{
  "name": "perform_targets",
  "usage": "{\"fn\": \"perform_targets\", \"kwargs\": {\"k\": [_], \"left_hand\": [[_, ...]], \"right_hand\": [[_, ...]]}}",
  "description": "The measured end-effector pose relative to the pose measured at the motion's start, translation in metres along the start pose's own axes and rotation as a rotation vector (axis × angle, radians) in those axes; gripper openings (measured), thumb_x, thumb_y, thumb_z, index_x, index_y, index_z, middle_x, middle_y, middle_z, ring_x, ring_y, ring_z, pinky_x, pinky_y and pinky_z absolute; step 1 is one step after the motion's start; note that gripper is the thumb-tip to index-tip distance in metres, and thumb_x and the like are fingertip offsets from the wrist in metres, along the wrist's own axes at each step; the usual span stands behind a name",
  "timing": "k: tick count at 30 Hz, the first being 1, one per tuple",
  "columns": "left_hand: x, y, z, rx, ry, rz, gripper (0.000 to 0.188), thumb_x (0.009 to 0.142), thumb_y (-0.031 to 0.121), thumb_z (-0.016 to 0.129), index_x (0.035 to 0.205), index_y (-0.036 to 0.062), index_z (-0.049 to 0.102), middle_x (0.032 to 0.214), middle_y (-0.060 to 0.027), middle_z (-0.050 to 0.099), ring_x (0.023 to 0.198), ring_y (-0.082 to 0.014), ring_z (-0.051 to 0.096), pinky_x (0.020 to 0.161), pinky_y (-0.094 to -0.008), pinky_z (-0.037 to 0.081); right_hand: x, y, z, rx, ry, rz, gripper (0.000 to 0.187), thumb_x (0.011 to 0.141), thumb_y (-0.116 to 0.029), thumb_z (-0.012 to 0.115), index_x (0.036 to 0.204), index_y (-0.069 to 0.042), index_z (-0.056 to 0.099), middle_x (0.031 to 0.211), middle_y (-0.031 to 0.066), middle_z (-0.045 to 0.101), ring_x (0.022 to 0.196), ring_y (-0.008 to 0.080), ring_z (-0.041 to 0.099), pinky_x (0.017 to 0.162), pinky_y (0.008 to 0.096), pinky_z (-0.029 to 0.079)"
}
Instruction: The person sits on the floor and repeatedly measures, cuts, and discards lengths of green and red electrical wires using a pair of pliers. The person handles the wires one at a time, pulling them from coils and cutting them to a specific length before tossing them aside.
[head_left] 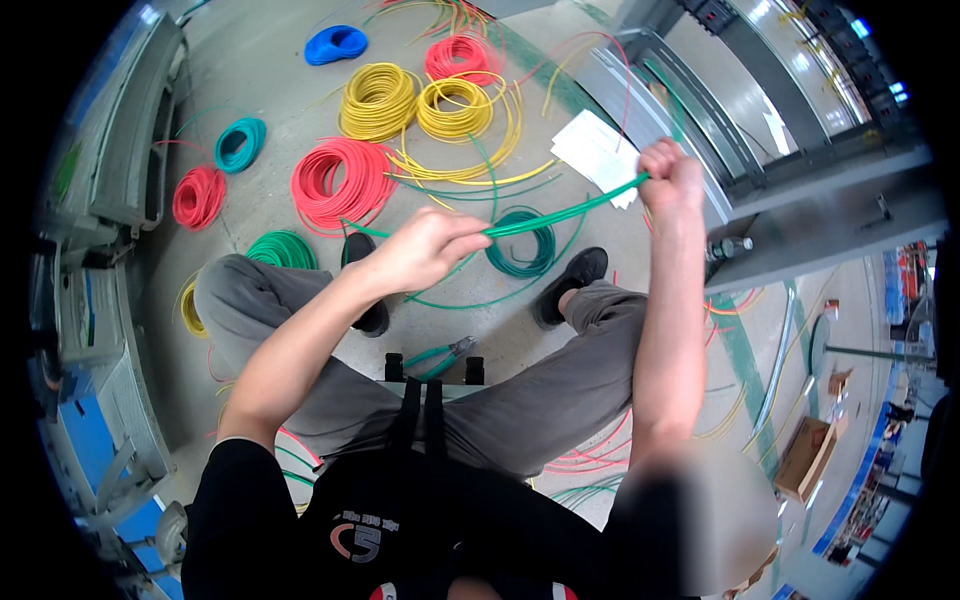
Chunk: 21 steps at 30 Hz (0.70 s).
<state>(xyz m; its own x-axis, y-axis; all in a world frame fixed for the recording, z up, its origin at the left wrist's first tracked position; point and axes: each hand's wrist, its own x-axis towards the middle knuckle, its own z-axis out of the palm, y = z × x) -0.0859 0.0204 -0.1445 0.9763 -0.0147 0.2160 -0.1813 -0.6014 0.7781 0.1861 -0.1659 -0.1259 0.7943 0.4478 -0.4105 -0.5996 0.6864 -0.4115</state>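
A bundle of green wires (565, 213) is stretched between my two hands above the floor. My left hand (425, 248) pinches it near one end, and short green tails stick out past the fingers. Higher up and to the right, my right hand (672, 178) is closed in a fist around the other part, with green strands rising beyond it. Below the bundle a coil of green wire (522, 243) lies on the floor between my shoes. Pliers with green handles (438, 357) rest near my lap.
Coils of red wire (342, 182), yellow wire (378, 102), blue wire (335, 45) and teal wire (240, 145) lie ahead and left. White papers (597, 155) sit beside a grey metal cabinet frame (800, 215) on the right. An open cardboard box (806, 458) stands behind it.
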Motion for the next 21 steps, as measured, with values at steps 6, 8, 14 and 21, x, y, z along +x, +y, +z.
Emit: {"fn": "perform_targets", "kwargs": {"k": [6,8,14,21], "left_hand": [[-0.011,0.004,0.001,0.053,0.071,0.058,0.01,0.084,0.007,0.061,0.085,-0.0029,0.061,0.073,-0.02,0.059,0.067,-0.0378,0.057,0.059,-0.0408,0.044],[-0.007,0.002,-0.005,0.084,0.092,0.071,0.01,0.084,0.007,0.061,0.086,-0.0025,0.061,0.074,-0.0205,0.059,0.068,-0.0385,0.057,0.058,-0.0415,0.044],[0.0,-0.027,-0.004,0.151,0.032,0.071,0.012,0.085,0.01,0.058,0.086,-0.0013,0.061,0.069,-0.0205,0.055,0.07,-0.0394,0.056,0.059,-0.0449,0.042],[0.003,-0.051,0.018,0.122,-0.188,0.017,0.015,0.087,0.016,0.057,0.085,0.002,0.061,0.069,-0.0201,0.057,0.073,-0.0388,0.056,0.065,-0.045,0.044]], "right_hand": [[0.013,0.007,-0.016,-0.233,0.047,0.2,0.013,0.095,-0.007,0.034,0.094,0.001,0.044,0.056,-0.001,0.036,0.044,0.0095,0.032,0.041,0.0241,0.029],[0.007,0.022,-0.011,-1.363,0.234,-0.364,0.021,0.092,-0.008,0.042,0.103,0.009,0.047,0.078,0.0174,0.057,0.064,0.031,0.054,0.061,0.04,0.045],[-0.086,0.095,0.021,-1.95,-1.182,-0.693,0.025,0.087,-0.012,0.056,0.108,0.002,0.058,0.094,0.0231,0.061,0.089,0.039,0.058,0.078,0.0436,0.045],[-0.07,0.112,-0.025,-2.032,-1.178,-0.07,0.013,0.089,-0.012,0.056,0.091,0.0,0.06,0.07,0.0216,0.058,0.068,0.0417,0.055,0.06,0.0426,0.044]]}}
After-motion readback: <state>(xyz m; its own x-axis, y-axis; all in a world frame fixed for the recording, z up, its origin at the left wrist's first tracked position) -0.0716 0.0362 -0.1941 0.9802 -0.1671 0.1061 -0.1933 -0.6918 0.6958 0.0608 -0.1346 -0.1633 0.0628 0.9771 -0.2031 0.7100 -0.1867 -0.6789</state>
